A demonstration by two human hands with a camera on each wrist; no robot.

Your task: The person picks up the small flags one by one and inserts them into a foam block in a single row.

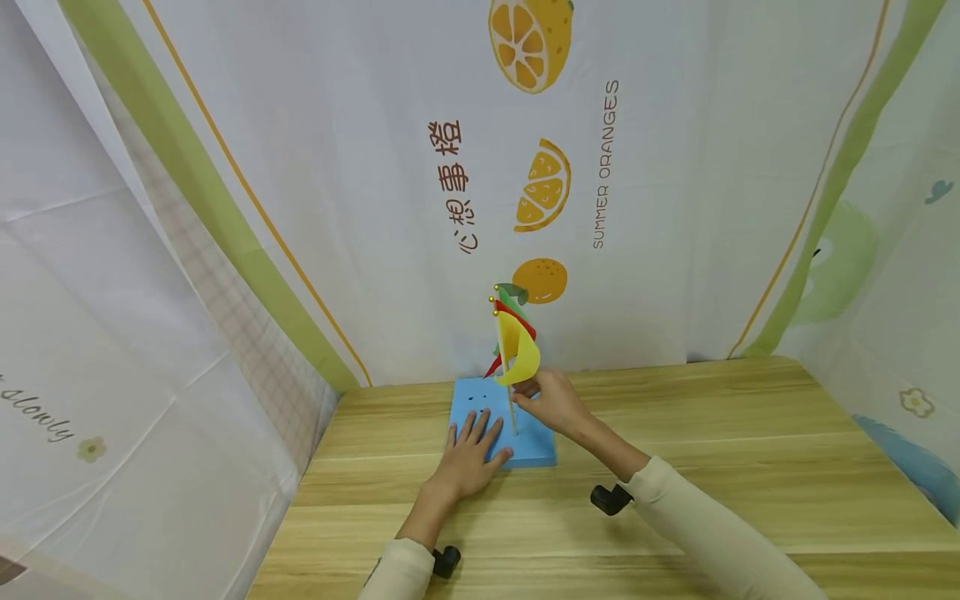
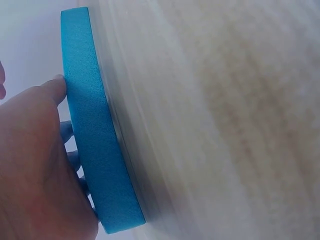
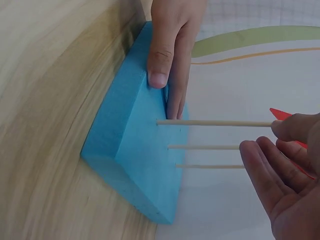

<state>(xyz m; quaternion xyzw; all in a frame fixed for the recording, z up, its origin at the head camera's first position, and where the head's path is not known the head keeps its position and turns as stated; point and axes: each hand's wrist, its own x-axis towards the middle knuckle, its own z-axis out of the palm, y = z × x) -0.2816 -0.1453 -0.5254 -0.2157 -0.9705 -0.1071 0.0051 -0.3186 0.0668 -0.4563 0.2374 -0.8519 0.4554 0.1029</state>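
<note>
A blue foam block [image 1: 536, 452] lies on the table, with several small holes in its top. My left hand [image 1: 467, 465] rests on the block with its fingers spread, the thumb toward the near edge. Three flags on thin wooden sticks stand in the block in a row: yellow [image 1: 519, 354] nearest, then red [image 1: 534, 330], then green [image 1: 517, 298], each topped by a gold bead. My right hand [image 1: 557, 404] pinches the yellow flag's stick [image 3: 215, 123] below the cloth. The stick's lower end meets the block's top.
The wooden table [image 1: 675, 500] extends to both sides of the block. A white curtain [image 1: 360, 208] printed with oranges hangs right behind it. Black wrist-camera mounts [image 1: 611, 500] stick out near both sleeves, above the tabletop.
</note>
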